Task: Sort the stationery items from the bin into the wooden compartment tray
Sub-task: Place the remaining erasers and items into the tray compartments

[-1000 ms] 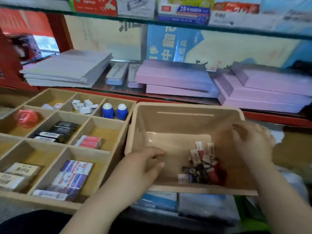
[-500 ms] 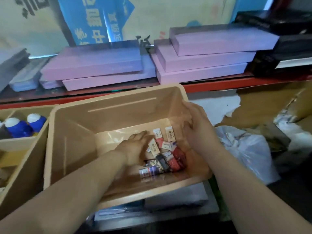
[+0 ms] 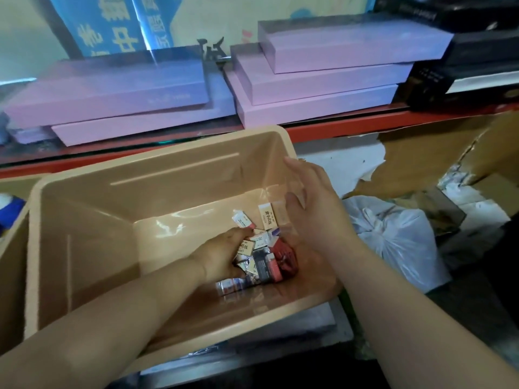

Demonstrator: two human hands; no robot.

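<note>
Left hand (image 3: 224,256): fingers curled down into the pile of small items, knuckles up. A beige eraser packet (image 3: 246,247) sits right against the fingertips. Cannot tell if it is actually pinched or only touched.

Right hand (image 3: 311,203): fingers straight and together, thumb apart, holding nothing. It lies along the inside of the bin's right wall, just beside the pile.

Bin (image 3: 84,248): beige plastic, shiny floor, rim rounded. Both forearms come over its near rim.

Stationery pile (image 3: 264,248): bunched in the bin's right-hand near corner, the rest of the floor bare.
- two white-and-beige erasers, (image 3: 265,217) and (image 3: 243,219), at the far edge of the pile, lying flat
- a red item (image 3: 286,256) on the pile's right side, against the right wrist
- a dark packet (image 3: 264,266) in the middle, partly under the others
- a silver-and-blue packet (image 3: 230,286) nearest the bin's near wall, a little apart from the heap

Wooden tray (image 3: 11,262): only a strip shows, touching the bin's left side. A blue thing with a white cap (image 3: 8,204) stands in it, cut off by the frame edge.

Behind the bin: a red shelf edge (image 3: 337,127) carrying stacked flat pink boxes (image 3: 112,88), with black boxes (image 3: 463,66) to their right. A blue poster (image 3: 112,21) stands behind the boxes.

Right of the bin: a knotted white plastic bag (image 3: 398,237), with torn brown cardboard (image 3: 435,153) beyond it.
</note>
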